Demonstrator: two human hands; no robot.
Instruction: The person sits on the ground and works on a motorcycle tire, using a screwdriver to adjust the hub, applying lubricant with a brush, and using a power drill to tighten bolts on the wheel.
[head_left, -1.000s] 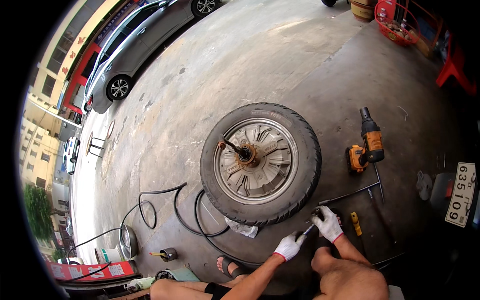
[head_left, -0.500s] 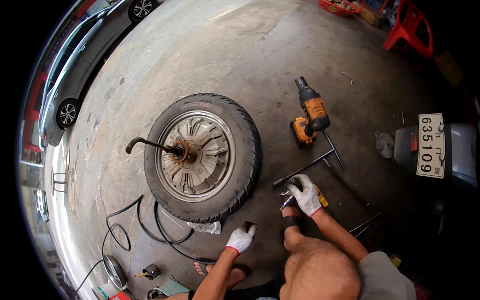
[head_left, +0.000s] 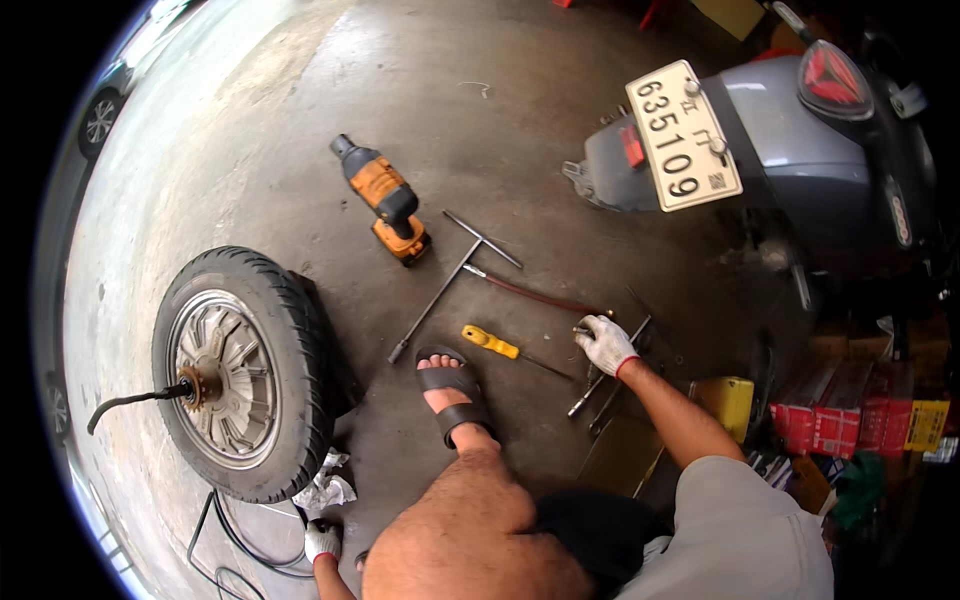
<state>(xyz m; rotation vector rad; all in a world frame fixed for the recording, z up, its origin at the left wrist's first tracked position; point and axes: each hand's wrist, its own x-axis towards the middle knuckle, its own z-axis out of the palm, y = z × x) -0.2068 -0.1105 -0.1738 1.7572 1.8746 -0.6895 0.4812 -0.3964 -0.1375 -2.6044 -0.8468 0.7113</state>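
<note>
My right hand (head_left: 607, 346), in a white knit glove, is reached out over tools on the floor at the right. Its fingers are closed round a small dark piece I cannot make out. Just under it lie a T-handle wrench (head_left: 632, 345) and other thin metal tools. My left hand (head_left: 322, 541), also gloved, is low beside the wheel, next to a crumpled white paper (head_left: 326, 487). Its fingers are curled on something dark, too small to name. The scooter wheel (head_left: 238, 375) stands tilted at the left, a bent dark cable (head_left: 135, 404) coming from its hub.
A yellow-handled screwdriver (head_left: 490, 342), another T-handle wrench (head_left: 435, 300) and an orange impact wrench (head_left: 385, 195) lie ahead. My sandalled foot (head_left: 448, 392) is between wheel and tools. A grey scooter (head_left: 800, 125) stands far right, red boxes (head_left: 840, 405) nearer. Black hose (head_left: 235, 535) coils lower left.
My view has swung to the right, so the wheel sits farther left and the scooter shows more. My right hand has moved right to the scattered tools; my left is now lower, beside the paper.
</note>
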